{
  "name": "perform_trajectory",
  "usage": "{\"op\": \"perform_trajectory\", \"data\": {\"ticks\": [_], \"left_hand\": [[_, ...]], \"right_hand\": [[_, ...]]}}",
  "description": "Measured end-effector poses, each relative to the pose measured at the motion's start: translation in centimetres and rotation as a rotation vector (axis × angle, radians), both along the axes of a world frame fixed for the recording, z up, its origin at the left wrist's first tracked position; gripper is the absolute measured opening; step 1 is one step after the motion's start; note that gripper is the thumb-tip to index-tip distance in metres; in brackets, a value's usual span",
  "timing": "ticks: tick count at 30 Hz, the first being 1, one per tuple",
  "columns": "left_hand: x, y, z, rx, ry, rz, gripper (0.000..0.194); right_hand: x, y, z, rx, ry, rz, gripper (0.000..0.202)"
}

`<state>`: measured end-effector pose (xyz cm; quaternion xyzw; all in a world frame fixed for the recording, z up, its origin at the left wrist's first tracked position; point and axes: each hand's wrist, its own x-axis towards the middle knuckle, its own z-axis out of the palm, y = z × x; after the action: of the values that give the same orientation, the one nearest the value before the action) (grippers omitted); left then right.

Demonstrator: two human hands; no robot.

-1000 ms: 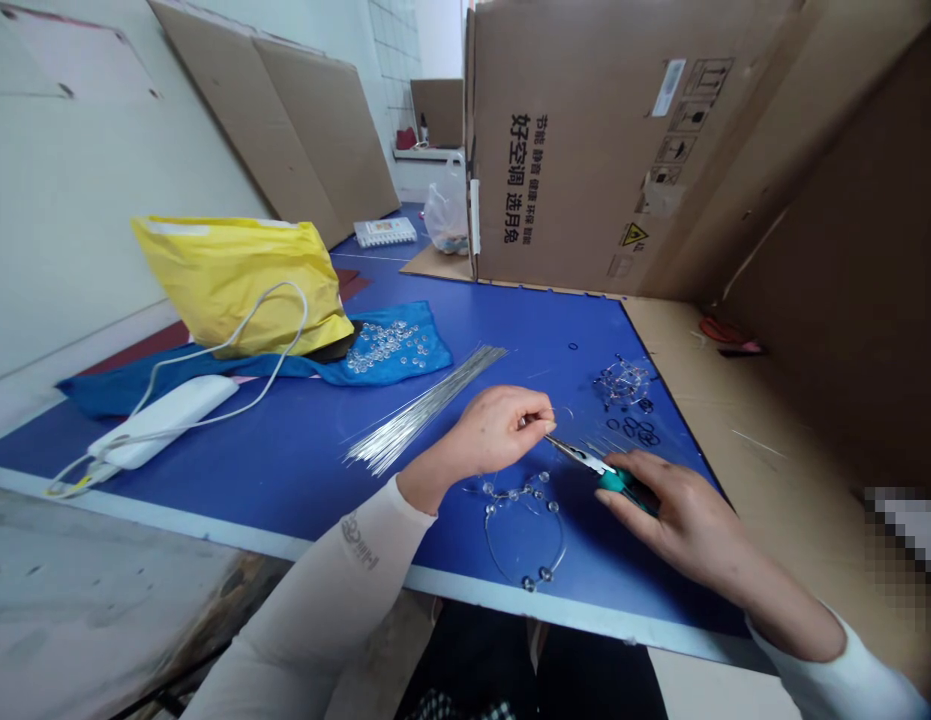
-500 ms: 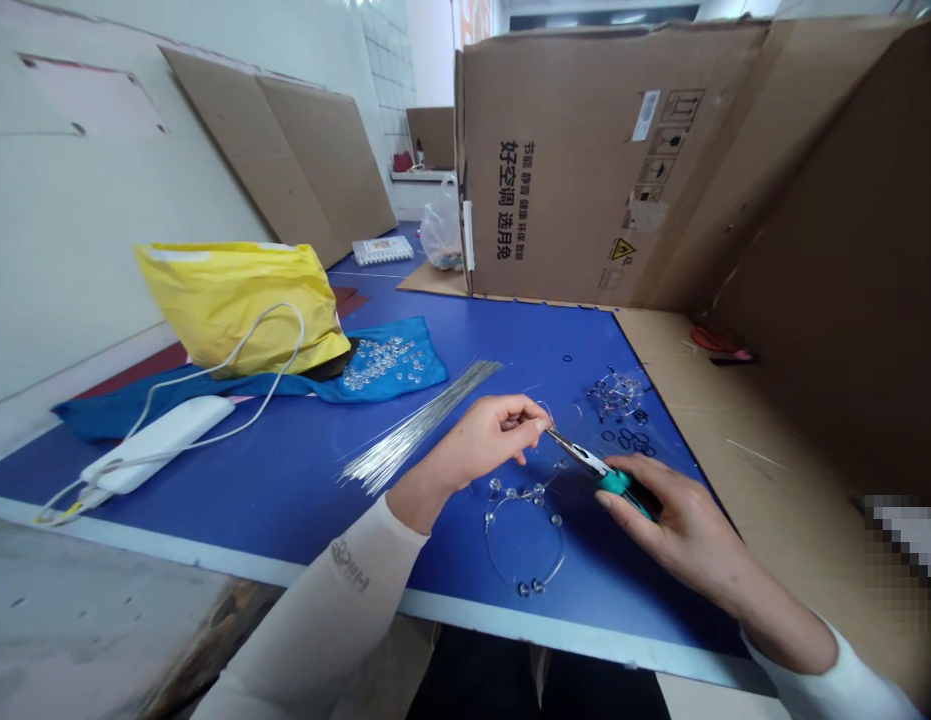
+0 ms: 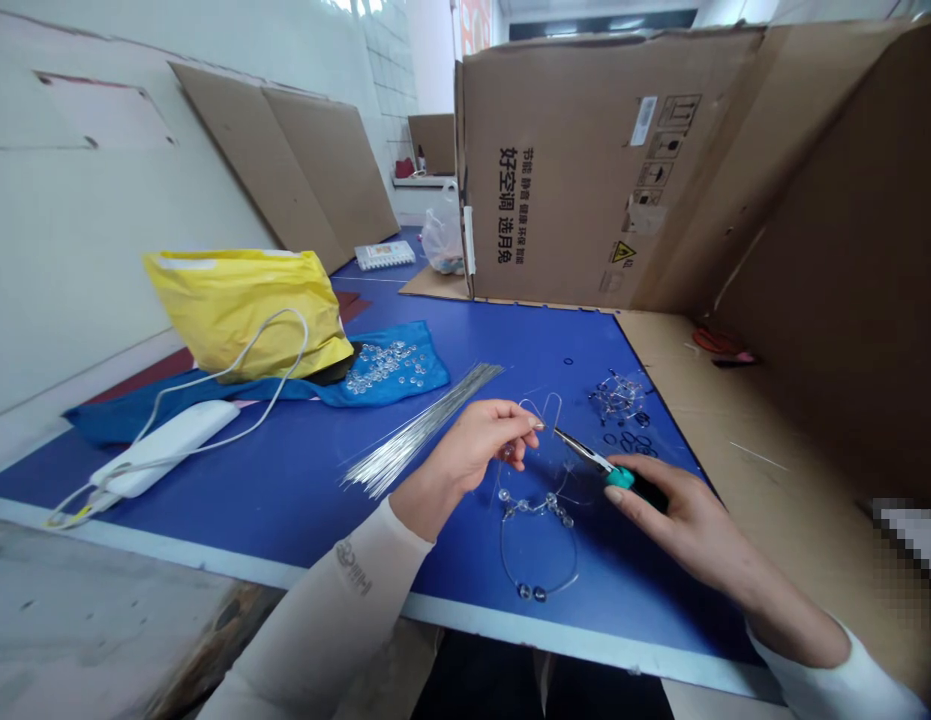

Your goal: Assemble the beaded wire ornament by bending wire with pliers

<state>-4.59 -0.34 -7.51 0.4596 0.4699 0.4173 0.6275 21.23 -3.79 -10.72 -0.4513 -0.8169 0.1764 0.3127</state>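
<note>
Between thumb and fingertips my left hand [image 3: 486,440] pinches a thin wire [image 3: 553,402], bent into curved loops above the fingers. My right hand [image 3: 682,515] is wrapped round the green and black handles of needle-nose pliers [image 3: 591,455]. The pliers' tips are just right of the left fingertips, beside the wire; whether they grip it is too small to tell. Below the hands hangs a wire ring with clear beads [image 3: 538,592], seemingly joined to the held wire. More clear beads sit along its upper side.
A bundle of straight wires [image 3: 427,425] lies left of my left hand. Clear beads [image 3: 386,366] rest on blue cloth beside a yellow bag [image 3: 247,310] and a white power strip [image 3: 165,445]. To the right are a beaded wire cluster [image 3: 619,397] and black rings [image 3: 636,443]. A cardboard box [image 3: 577,180] stands behind.
The pliers' tips have moved slightly right, away from the left fingertips. More of the bent wire shows above the left hand, and the beaded ring has swung slightly right.
</note>
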Motion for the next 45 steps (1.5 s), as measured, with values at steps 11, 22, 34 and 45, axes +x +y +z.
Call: {"op": "perform_trajectory", "data": {"ticks": [11,22,34,45], "left_hand": [[0.1,-0.4,1.2,-0.049,-0.020,0.093,0.013],[1.2,-1.0,0.9,0.029,0.023,0.099,0.013],[1.1,-0.9,-0.3,0.156,0.082,0.070,0.012],[1.1,-1.1,0.0,0.215,0.172,0.017,0.010]], "right_hand": [[-0.2,-0.5,0.2,0.344,-0.179,-0.061,0.031],[-0.9,-0.8,-0.1,0.537,-0.379,-0.110,0.036],[-0.5,-0.6,0.0,0.204,-0.168,-0.083,0.034],[-0.4,-0.6,-0.2,0.110,-0.010,-0.097,0.028]]}}
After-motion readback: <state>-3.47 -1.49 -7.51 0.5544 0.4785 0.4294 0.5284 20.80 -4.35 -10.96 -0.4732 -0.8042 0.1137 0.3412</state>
